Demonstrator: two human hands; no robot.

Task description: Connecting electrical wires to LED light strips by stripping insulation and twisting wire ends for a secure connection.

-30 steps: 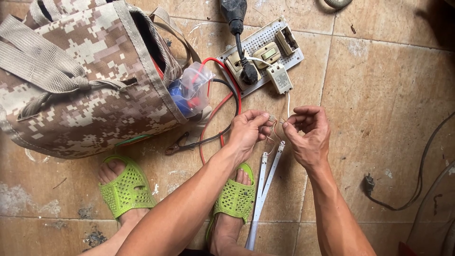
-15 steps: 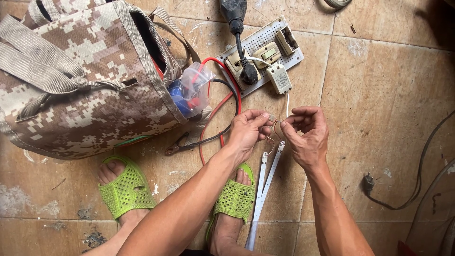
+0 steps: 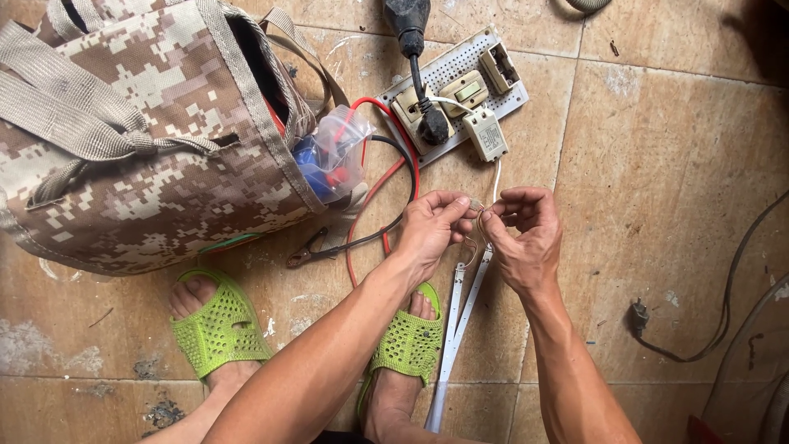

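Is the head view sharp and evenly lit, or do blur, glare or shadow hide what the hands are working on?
Head view: soft daylight, no glare; left hand and right hand sharp, thin wire between fingertips barely resolved; dark shadow in the top right corner; slight wide-angle bending at the edges.

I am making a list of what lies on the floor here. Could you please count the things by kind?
Camouflage bag: 1
Board with sockets: 1
White light strips: 2
Green sandals: 2
Red cable: 1
Black cable: 1
Loose plug: 1
Total: 9
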